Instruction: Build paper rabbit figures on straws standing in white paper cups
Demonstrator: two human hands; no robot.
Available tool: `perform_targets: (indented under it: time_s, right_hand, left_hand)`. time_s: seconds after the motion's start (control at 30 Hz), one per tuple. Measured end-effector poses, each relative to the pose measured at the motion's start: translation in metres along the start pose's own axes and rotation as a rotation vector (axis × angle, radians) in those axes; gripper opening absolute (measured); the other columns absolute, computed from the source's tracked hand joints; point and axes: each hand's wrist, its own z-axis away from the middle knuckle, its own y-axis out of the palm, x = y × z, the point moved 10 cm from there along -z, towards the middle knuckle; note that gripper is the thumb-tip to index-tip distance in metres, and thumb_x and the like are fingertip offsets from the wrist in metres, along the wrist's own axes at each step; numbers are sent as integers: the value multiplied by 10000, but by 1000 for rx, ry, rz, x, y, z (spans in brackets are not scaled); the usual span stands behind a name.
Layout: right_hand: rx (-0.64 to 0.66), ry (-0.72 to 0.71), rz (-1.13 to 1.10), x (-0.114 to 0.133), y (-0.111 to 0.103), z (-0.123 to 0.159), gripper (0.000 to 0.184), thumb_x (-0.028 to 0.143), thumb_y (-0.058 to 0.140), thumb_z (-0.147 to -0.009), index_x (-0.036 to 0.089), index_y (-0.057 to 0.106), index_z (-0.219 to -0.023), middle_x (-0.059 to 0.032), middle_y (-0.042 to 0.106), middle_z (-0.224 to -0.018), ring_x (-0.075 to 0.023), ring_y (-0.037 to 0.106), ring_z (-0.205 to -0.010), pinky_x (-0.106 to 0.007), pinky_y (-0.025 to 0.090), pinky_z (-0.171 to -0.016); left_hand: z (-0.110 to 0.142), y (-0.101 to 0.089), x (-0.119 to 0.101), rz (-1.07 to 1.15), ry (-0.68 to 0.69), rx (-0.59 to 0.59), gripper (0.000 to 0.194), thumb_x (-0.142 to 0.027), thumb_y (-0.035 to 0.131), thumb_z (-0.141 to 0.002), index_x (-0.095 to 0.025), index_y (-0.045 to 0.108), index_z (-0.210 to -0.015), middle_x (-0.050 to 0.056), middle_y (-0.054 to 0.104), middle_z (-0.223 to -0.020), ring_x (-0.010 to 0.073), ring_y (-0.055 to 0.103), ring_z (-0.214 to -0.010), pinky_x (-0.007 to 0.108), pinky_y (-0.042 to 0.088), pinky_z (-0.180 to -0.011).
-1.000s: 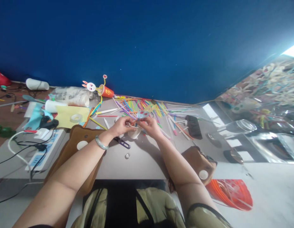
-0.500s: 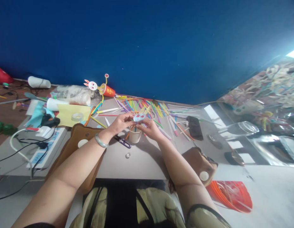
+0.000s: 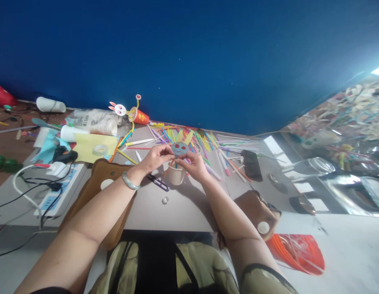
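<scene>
Between my hands, a blue paper rabbit face (image 3: 179, 149) with red eyes and yellow ears stands above a white paper cup (image 3: 176, 175). My left hand (image 3: 160, 157) pinches the face's left edge. My right hand (image 3: 192, 164) grips its lower right side, close to the cup's rim. Straws show at the cup's mouth, partly hidden by my fingers. A dark purple utility knife (image 3: 158, 182) lies beside the cup on the left. Nearer me on the table sits a small clear tape roll (image 3: 165, 200).
Many coloured straws (image 3: 204, 141) are spread along the wall. A red cup (image 3: 140, 116) with a white rabbit face lies at the back. Left are a power strip (image 3: 65, 196) and yellow paper (image 3: 88, 151); right, a brown pouch (image 3: 253, 208) and orange bin (image 3: 299, 249).
The rabbit face has tipped from lying back to nearly upright, its eyes and ears now facing me. Both hands keep hold, and the cup has shifted slightly right.
</scene>
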Motion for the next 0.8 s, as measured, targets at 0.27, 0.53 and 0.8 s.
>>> perform_targets:
  time_s: [0.27, 0.53, 0.8]
  right_hand:
    - [56, 37, -33, 1, 4, 1, 432, 629, 759, -828, 199, 753, -793, -42, 752, -811, -216, 677, -785, -332, 500, -772]
    - [128, 48, -79, -3, 11, 2, 329, 535, 792, -816, 206, 786, -818, -41, 775, -844, -225, 692, -815, -336, 505, -797]
    - [98, 32, -45, -2, 8, 4, 341, 537, 793, -829, 196, 804, -822, -30, 755, -782, -189, 644, -736, -311, 482, -728]
  left_hand:
    - [4, 5, -3, 19, 1, 30, 334, -397, 888, -729, -141, 741, -885, 46, 740, -881, 171, 675, -847, 311, 526, -836]
    - [6, 14, -11, -29, 6, 163, 248, -344, 823, -782, -139, 737, -893, 50, 713, -916, 184, 664, -912, 316, 514, -888]
    - [7, 16, -12, -27, -9, 195, 272, -369, 829, -804, -143, 725, -913, 53, 719, -926, 194, 673, -928, 323, 516, -901]
